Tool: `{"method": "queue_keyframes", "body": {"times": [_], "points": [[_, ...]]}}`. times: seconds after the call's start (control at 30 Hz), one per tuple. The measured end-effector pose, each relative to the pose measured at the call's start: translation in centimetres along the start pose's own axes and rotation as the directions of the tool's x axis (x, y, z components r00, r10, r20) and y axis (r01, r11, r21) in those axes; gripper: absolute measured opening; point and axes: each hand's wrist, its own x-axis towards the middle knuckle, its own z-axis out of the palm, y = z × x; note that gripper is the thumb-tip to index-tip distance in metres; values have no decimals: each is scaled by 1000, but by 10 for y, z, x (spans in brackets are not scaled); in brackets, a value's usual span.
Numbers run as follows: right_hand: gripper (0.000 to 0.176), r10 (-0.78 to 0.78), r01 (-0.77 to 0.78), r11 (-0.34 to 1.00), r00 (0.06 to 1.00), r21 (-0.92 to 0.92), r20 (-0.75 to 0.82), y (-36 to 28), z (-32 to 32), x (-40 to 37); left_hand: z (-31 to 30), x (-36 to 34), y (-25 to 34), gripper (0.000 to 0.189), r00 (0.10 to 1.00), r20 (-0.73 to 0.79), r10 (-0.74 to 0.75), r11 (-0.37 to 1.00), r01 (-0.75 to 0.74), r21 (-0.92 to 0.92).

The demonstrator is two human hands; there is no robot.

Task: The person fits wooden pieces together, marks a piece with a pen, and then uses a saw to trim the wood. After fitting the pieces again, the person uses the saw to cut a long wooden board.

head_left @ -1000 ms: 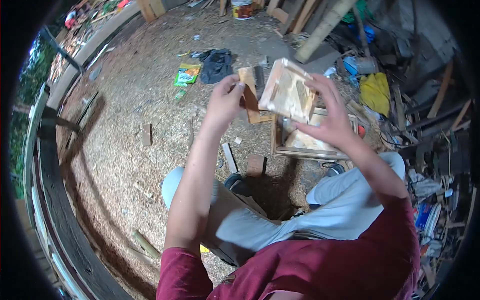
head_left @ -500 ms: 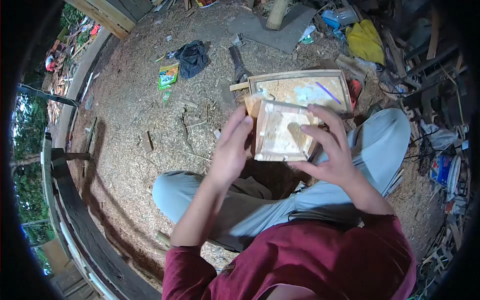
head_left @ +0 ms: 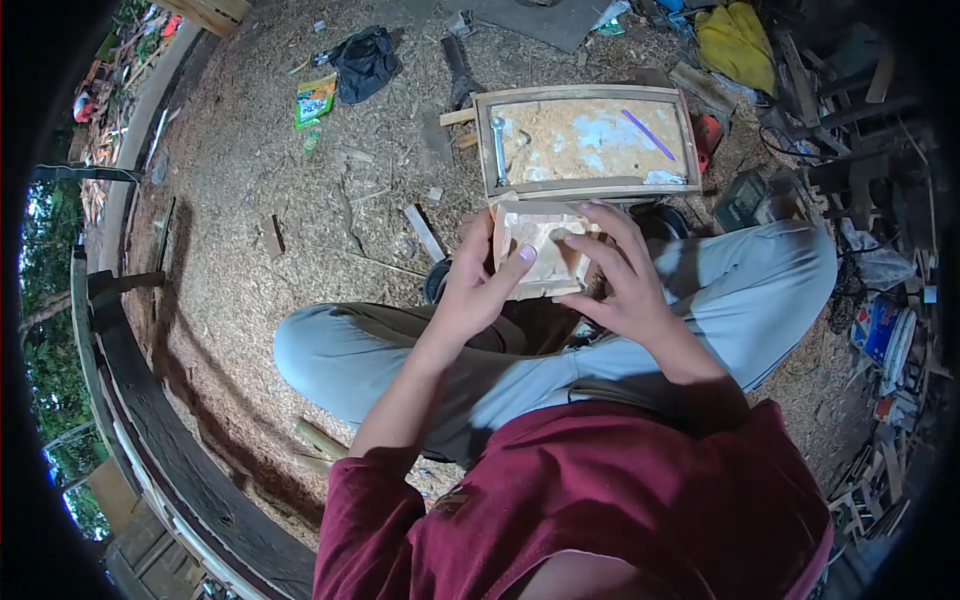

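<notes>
A small, shallow wooden box point(head_left: 535, 275) with a pale inside is held above my crossed legs. My left hand point(head_left: 475, 290) grips its left side, with the thumb over the rim. On the right side, my right hand point(head_left: 625, 275) has its fingers bent over the edge and the thumb near the lower corner. Just beyond the box lies a larger wooden tray point(head_left: 580, 92) with a dusty bottom. In it are a metal wrench point(head_left: 499, 150) along the left end and a purple stick point(head_left: 648, 134) on the right.
Wood shavings cover the ground. A black bag point(head_left: 366, 65) and a green-yellow packet point(head_left: 315, 101) lie at the far left. A yellow cloth point(head_left: 735, 48) and scrap wood are on the right. A dark beam point(head_left: 190, 470) runs along the left.
The small box has come lower and nearer my body, and my left thumb has moved over its rim. My view has shifted, so the wrench in the tray now shows fully.
</notes>
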Motion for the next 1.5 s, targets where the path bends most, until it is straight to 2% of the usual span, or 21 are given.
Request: {"method": "queue_keyframes", "body": {"times": [0.13, 0.27, 0.4, 0.53, 0.57, 0.87, 1.07, 1.5], "points": [[76, 6, -7, 999, 999, -51, -32, 1, -8, -11, 16, 3, -1, 44, 999, -2, 39, 993, -39, -114], [74, 4, -8, 996, 999, -89, -52, -5, -18, -18, 32, 1, 1, 43, 991, -41, 129, 989, -131, -62], [73, -4, -2, 996, 998, -91, -60, -1, -20, -24, 37, 1, -3, 40, 978, -29, 205, 975, -201, 97], [70, -24, 18, 993, 998, -115, -53, 2, -19, -27, 40, -1, -7, 35, 984, -55, 171, 985, -170, 23], [69, -21, 16, 993, 999, -115, -50, 1, -20, -27, 38, 0, -12, 36, 982, -46, 183, 981, -180, 66], [70, -31, 28, 995, 999, -99, -27, -2, -20, -23, 37, -4, -11, 40, 982, -75, 172, 984, -168, 56], [71, -16, 15, 995, 1000, -100, -7, -6, -20, -22, 35, -6, -12, 38, 992, -96, 84, 995, -89, -49], [72, 7, -6, 997, 1000, -80, 14, -3, -20, -23, 35, -4, -11, 37, 990, -84, 110, 994, -111, -2]]}}
